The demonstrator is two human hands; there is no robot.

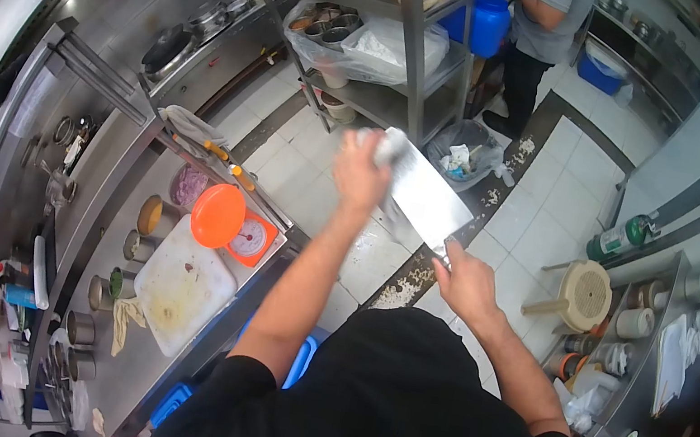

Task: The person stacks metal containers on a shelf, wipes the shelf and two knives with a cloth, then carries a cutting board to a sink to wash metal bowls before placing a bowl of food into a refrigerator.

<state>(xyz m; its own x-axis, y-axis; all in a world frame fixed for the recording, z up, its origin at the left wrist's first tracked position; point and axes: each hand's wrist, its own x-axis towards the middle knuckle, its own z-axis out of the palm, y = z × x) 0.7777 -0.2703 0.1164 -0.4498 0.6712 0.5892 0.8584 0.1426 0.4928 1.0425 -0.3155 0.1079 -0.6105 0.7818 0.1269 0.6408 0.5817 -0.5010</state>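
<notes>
My right hand (466,281) is closed around the handle of a cleaver (432,197), whose broad, shiny blade points away from me above the floor. At the far end of the blade, my left hand (359,170) grips a white cloth (392,148) pressed at the blade's edge. Motion blurs the cloth and the fingers, so whether it is fabric or paper is hard to make out. To the left, a stained white cutting board (192,280) lies on the steel counter, beside an orange kitchen scale (251,238) with an orange pan.
Ahead stands a steel rack (414,46) with pots, near a lined waste bin (464,154). A person (543,39) stands beyond it. On the right are a beige plastic stool (583,295) and a green gas cylinder (624,236). Metal containers (81,329) line the counter.
</notes>
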